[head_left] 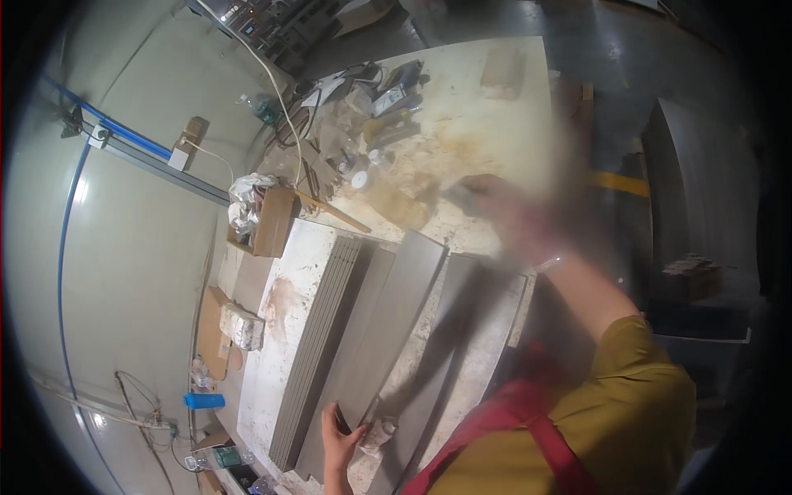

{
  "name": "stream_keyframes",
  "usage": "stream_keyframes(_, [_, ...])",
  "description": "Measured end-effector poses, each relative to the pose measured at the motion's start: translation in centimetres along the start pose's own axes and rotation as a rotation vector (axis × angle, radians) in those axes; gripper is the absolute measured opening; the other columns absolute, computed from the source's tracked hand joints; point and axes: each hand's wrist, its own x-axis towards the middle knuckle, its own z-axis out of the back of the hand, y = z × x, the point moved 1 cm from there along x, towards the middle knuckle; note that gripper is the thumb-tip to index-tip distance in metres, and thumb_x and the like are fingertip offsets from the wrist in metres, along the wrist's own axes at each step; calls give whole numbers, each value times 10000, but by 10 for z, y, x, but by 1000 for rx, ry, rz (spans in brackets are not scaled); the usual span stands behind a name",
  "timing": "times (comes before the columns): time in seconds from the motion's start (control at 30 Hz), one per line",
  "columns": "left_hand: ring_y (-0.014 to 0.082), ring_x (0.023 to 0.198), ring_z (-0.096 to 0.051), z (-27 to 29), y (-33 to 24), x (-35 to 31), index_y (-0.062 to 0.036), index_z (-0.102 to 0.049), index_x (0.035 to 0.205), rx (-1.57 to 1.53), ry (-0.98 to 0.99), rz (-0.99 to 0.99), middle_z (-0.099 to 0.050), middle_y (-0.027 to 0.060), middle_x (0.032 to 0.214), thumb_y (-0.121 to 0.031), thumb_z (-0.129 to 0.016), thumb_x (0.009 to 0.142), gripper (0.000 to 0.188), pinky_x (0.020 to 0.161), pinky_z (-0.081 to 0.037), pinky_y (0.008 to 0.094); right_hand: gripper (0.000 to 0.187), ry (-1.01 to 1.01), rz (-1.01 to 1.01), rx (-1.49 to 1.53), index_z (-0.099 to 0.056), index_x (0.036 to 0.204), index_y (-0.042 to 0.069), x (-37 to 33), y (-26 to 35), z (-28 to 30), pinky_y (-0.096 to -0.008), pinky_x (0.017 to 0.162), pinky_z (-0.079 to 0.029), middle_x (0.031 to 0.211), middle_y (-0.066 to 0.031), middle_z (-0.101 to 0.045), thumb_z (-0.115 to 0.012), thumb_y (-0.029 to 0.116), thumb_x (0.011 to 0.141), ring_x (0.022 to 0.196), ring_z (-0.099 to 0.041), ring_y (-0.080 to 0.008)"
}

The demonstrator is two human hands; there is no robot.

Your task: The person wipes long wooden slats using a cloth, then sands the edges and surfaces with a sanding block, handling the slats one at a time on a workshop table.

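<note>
My left hand [340, 445] is closed on the near end of a long grey board [388, 318], thumb on one side and fingers on the other. Right beside it lies a crumpled whitish wad [378, 436]. My right hand [499, 206], smeared by a haze on the view, is over the far part of the worktable [462, 148], past the board's far end. Its fingers are closed on a small dark grey piece [460, 195] whose kind I cannot make out. A stack of similar boards [318, 355] lies left of the held one, and another grey board [441, 346] lies to the right.
A cardboard box [276, 223] with white rags stands at the left, near a wooden stick [334, 212]. Bottles, bags and tools [388, 124] clutter the far left. A tan block [502, 70] sits at the far edge. Large panels [701, 190] stand on the right.
</note>
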Motion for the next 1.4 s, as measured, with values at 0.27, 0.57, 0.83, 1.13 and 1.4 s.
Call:
stream_keyframes(0.27, [235, 1202, -463, -1, -15, 2, 77, -415, 1299, -30, 57, 120, -476, 167, 1290, -87, -837, 611, 824, 1036, -335, 318, 277, 415, 194, -360, -621, 1076, 1, 23, -3, -22, -281, 883, -427, 1077, -71, -587, -677, 121, 833, 980, -547, -163])
stream_keyframes(0.57, [252, 1197, -479, 6, 2, 11, 73, -446, 1294, -40, 16, 120, -499, 188, 1285, -151, -818, 650, 777, 1023, -349, 328, 238, 509, -35, -335, -630, 1086, 8, -5, 40, 1, -283, 904, -445, 1069, -51, -623, -634, 78, 858, 1001, -578, -154])
stream_keyframes(0.83, [257, 1164, -503, 11, 15, 0, 69, -460, 1285, -78, 20, 113, -509, 196, 1242, -143, -820, 637, 772, 995, -379, 328, 362, 122, 8, 93, -486, 1239, -58, 2, -15, 32, -316, 963, -424, 1169, -115, -594, -532, 80, 908, 1080, -569, -189])
stream_keyframes(1.13, [343, 917, -555, -5, -42, -34, 34, -538, 1195, 279, -76, -42, -558, 189, 999, -212, -792, 605, 688, 814, -453, 374, 378, 272, 46, -55, -493, 1235, -55, -12, -45, -22, -303, 944, -411, 1136, -104, -595, -527, 144, 917, 1028, -558, -169])
stream_keyframes(1.4, [309, 1020, -530, -77, -50, -64, -76, -522, 1244, 380, -129, 14, -532, 125, 1141, -396, -760, 674, 696, 863, -409, 434, 320, 461, -362, -404, -555, 1182, -22, -63, -112, -108, -256, 887, -436, 1123, -82, -575, -564, -1, 864, 991, -544, -129])
